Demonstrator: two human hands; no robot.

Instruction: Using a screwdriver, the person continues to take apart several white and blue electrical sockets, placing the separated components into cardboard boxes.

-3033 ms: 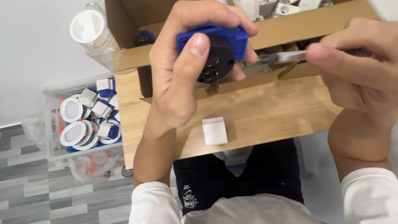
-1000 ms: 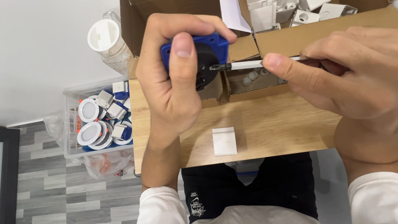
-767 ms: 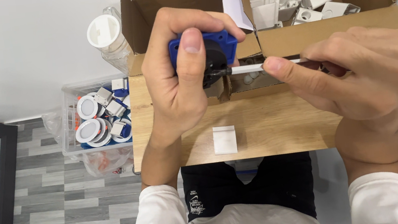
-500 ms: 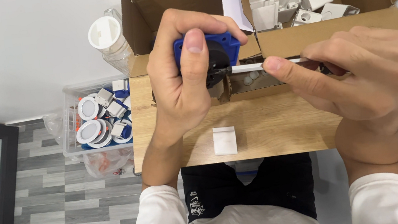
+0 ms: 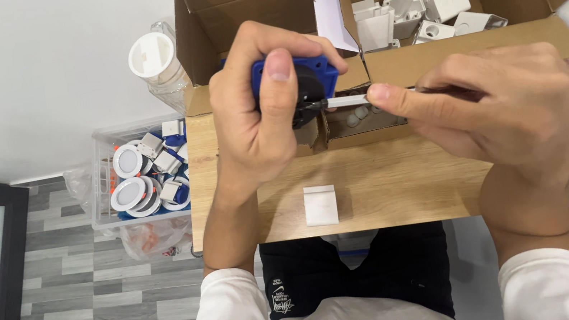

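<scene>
Two hands work: left hand [image 5: 258, 123] grasps blue socket [image 5: 293, 83]; right hand [image 5: 503, 111] grasps screwdriver [image 5: 349, 100] lying level, tip pointing left.

**Count at the bench**

Two hands work here: the left hand [image 5: 258, 123] and the right hand [image 5: 503, 111]. Between them are one blue part [image 5: 293, 79] and one screwdriver [image 5: 349, 100]. One small white piece [image 5: 320, 205] lies on the bench [image 5: 404, 189]. One cardboard box [image 5: 245, 13] stands behind, and one clear bin [image 5: 98, 143] sits on the floor.

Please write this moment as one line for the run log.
left hand: holds blue part | right hand: holds screwdriver, tip at part | over wooden table
</scene>
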